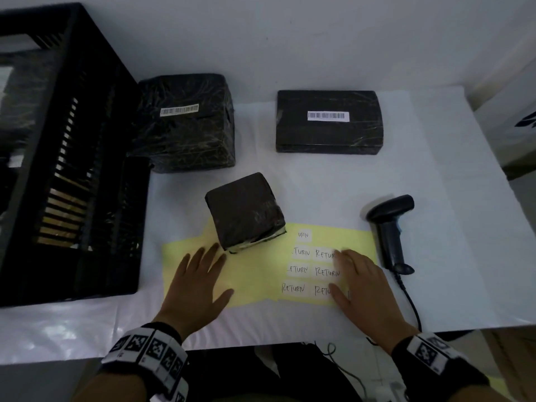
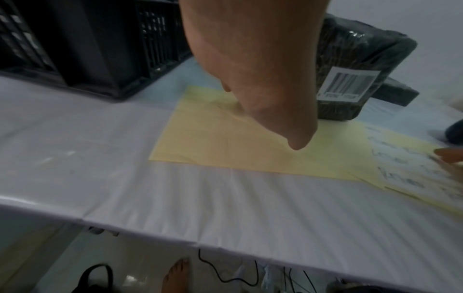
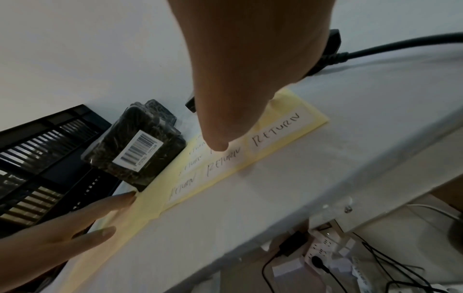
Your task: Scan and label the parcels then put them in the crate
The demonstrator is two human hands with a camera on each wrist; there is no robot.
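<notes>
Three black wrapped parcels lie on the white table. A small cube parcel stands on the yellow label sheet, its barcode facing me. A large parcel sits beside the black crate, and a flat one lies further right. My left hand lies flat and open on the sheet just below the cube. My right hand rests with straight fingers on the white RETURN labels. The black barcode scanner lies just right of it.
The scanner's cable runs off the table's front edge. The crate stands at the left with slatted walls. Bare tablecloth stretches to the right of the scanner. Cables and a power strip lie on the floor under the table.
</notes>
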